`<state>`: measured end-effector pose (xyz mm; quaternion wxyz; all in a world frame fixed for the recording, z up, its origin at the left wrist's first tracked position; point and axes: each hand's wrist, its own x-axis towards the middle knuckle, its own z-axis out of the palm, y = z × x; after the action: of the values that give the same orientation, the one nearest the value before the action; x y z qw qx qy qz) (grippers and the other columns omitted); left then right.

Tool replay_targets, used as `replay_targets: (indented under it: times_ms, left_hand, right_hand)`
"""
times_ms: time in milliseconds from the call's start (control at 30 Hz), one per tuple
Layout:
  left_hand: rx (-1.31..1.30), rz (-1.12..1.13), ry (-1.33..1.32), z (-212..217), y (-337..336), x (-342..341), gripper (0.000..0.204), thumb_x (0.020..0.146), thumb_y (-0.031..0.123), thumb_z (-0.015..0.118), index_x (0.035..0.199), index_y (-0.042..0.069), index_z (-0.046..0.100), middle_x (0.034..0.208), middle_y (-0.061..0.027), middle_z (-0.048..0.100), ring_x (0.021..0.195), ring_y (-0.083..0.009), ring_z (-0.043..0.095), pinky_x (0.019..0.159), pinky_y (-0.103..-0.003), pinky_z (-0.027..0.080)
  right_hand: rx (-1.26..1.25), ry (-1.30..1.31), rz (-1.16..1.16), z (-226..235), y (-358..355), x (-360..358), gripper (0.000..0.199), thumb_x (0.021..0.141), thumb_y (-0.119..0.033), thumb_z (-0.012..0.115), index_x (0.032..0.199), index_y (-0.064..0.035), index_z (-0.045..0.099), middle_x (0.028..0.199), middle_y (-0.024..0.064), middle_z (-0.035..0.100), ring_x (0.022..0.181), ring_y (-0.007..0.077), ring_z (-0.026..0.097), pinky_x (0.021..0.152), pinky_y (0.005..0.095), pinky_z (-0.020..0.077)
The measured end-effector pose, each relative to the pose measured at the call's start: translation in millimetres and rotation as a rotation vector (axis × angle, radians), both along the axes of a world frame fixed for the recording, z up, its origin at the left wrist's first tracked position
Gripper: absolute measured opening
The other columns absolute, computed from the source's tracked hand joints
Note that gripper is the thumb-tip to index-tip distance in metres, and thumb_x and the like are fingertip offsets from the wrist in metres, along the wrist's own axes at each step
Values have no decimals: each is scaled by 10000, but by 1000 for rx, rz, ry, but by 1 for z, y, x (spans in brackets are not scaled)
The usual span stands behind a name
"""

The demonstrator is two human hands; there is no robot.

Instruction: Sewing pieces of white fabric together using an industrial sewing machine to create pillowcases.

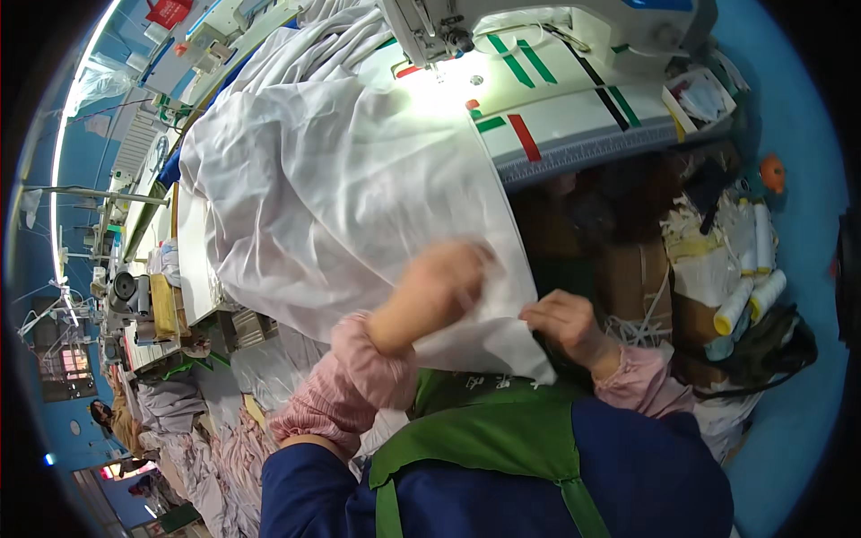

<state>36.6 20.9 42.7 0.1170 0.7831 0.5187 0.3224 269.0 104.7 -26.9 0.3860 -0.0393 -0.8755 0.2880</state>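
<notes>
A large white fabric piece (359,179) spreads from the sewing machine (538,27) over the table's front edge and down to my lap. My right hand (574,327) pinches its right edge between thumb and fingers, close to my body. Above the cloth, left of that grip, is my left hand (444,282), smeared by motion, so its fingers cannot be made out. The fabric's upper right part lies beside the lit needle area. Pink sleeve covers are on both forearms, and a green apron (475,439) lies over my dark blue clothing.
Coloured tape strips and a ruler (587,160) mark the machine table's front. A small white box (700,100) stands at its right end. Thread cones (749,300) and a dark bag (762,354) are at the right, by the blue wall. Piled garments (224,466) lie at the lower left.
</notes>
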Motion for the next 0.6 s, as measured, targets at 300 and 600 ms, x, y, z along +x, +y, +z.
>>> replay_targets:
  times_ms: [300, 600]
  left_hand:
    - [-126, 721, 438, -38, 47, -118, 551, 906, 415, 601, 1346, 89, 538, 1443, -152, 460, 1363, -371, 378, 1106, -485, 281]
    - [-156, 654, 419, -30, 90, -167, 572, 897, 398, 615, 1366, 85, 518, 1450, -156, 444, 1355, -367, 375, 1119, -466, 269]
  right_hand:
    - [-137, -104, 30, -8, 37, -38, 270, 617, 66, 695, 875, -13, 714, 872, 85, 705, 725, 220, 641, 591, 297, 525]
    - [-128, -133, 31, 0, 77, -76, 272, 621, 58, 692, 886, -2, 705, 892, 93, 701, 734, 231, 637, 600, 309, 525]
